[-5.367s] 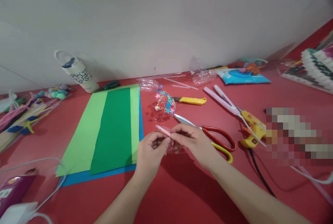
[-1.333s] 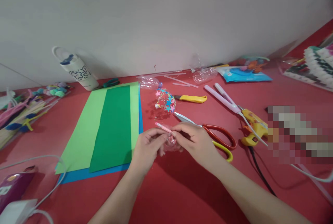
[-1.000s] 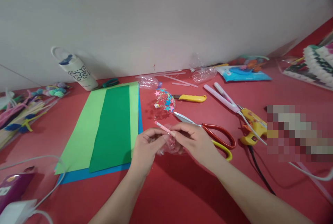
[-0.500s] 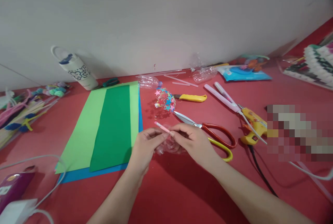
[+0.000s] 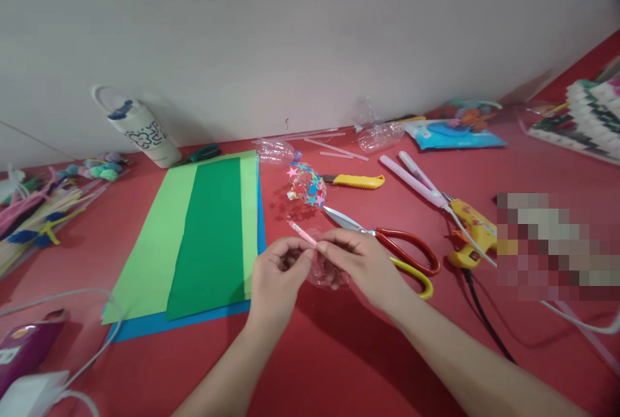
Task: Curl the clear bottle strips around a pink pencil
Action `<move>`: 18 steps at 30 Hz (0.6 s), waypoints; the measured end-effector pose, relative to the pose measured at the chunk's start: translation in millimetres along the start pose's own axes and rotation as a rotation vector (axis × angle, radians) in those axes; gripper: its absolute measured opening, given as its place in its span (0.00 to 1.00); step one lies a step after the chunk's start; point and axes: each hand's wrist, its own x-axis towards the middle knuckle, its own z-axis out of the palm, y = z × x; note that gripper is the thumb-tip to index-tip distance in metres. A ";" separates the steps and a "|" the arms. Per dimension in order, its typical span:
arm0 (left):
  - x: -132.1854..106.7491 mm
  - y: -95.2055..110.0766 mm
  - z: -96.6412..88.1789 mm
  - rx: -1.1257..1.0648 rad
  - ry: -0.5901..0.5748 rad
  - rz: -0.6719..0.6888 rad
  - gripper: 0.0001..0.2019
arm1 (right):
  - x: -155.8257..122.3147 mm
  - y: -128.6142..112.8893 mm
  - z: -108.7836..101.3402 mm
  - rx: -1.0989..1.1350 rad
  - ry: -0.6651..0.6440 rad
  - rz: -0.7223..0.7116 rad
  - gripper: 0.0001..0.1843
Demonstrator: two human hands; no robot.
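Both hands meet just above the red table, near its middle. My left hand is closed around a small clear plastic piece, a cut bottle part. My right hand pinches a thin pink stick that points up and left from the clear piece. Right beyond my right hand lie red and yellow scissors. A clear plastic dome covered in coloured star stickers stands a little farther back.
Green paper sheets on a blue sheet lie to the left. A yellow utility knife, a pink hair iron and a yellow glue gun with its cord sit at right. Pipe cleaners lie far left, a white bottle by the wall.
My hands have stayed in the same spot, turning the clear piece and pink stick slightly. Nothing else on the table has moved.
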 end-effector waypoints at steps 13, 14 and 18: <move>-4.0 -8.2 0.4 0.221 0.094 0.204 0.01 | -2.2 1.5 3.8 0.131 -0.026 -0.009 0.09; -4.1 -7.9 0.3 0.244 0.097 0.222 0.01 | -2.4 1.3 3.7 0.126 -0.025 -0.010 0.08; -3.9 -7.3 -0.3 0.286 0.109 0.268 0.02 | -2.8 1.8 3.4 0.114 -0.016 -0.016 0.08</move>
